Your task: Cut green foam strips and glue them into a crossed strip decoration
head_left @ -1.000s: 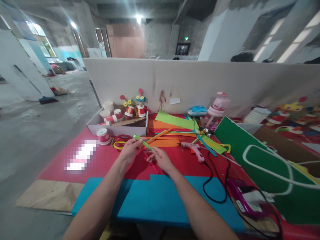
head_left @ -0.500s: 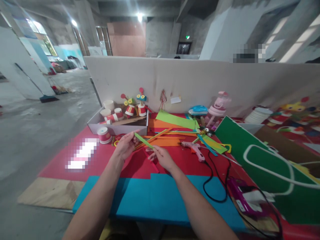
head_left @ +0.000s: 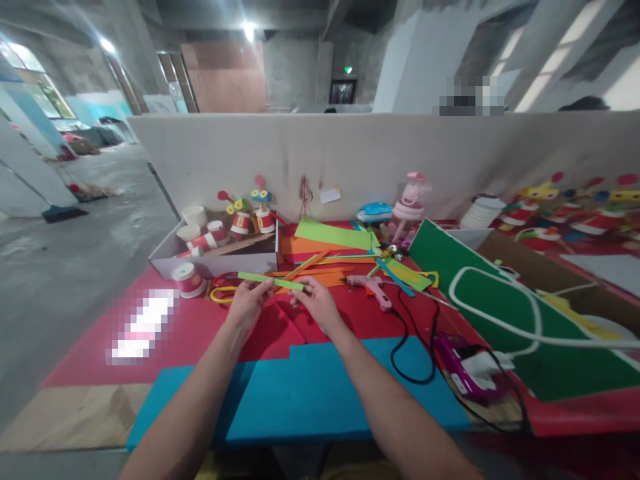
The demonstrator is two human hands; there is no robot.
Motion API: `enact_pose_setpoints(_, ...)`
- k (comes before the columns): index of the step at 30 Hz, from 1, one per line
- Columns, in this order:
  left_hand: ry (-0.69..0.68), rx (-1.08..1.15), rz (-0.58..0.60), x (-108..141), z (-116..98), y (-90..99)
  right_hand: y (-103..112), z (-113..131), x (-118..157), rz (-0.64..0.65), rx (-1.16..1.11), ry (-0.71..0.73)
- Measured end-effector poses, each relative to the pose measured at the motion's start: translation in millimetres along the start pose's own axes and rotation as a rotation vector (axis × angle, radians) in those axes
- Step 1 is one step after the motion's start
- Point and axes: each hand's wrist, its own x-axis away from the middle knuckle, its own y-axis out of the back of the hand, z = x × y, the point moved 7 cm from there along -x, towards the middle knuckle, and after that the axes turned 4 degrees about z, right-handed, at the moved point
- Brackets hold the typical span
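Observation:
Between my hands, above the red tabletop, a narrow light-green paper strip [head_left: 287, 285] is stretched roughly level. My left hand [head_left: 250, 301] pinches it near its middle, and one end sticks out past the fingers to the left. At the strip's right end, my right hand [head_left: 316, 303] grips it between thumb and fingers. Beyond the hands lie orange paper strips [head_left: 330, 275] and a light-green sheet [head_left: 335, 235]. Yellow-handled scissors [head_left: 220, 295] rest just left of my left hand. A pink glue gun [head_left: 376, 291] lies to the right of my right hand.
At the back left, a white box [head_left: 240, 263] holds paper cups and finished figures, with a paper cup [head_left: 188, 280] beside it. Blue sheets [head_left: 300, 393] cover the front edge. On the right are a green board [head_left: 480, 313], a purple power strip [head_left: 467, 367] and loose cords.
The green strip has swung from slanting to nearly level, and my right hand has moved up along it to its end. The view has turned slightly right.

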Motion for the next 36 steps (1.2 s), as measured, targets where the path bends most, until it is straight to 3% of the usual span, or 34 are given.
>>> enact_pose_setpoints(12, -0.003, 0.046, 0.056, -0.5, 7.9, -6.8, 9.7, 10.1, 3.0, -0.152, -0.042, 0.095)
enact_pose_setpoints(28, 0.023, -0.010, 0.099, 3.9, 15.8, -15.1, 6.2, 5.9, 4.4, -0.160, -0.011, 0.061)
enact_pose_setpoints(31, 0.003, -0.066, 0.109, 5.4, 20.1, -19.1, 3.9, 2.6, 3.2, -0.117, 0.086, 0.076)
enact_pose_setpoints(36, -0.086, -0.270, 0.073, 7.2, 11.1, -17.7, 8.7, 17.7, 3.1, -0.112, 0.519, 0.253)
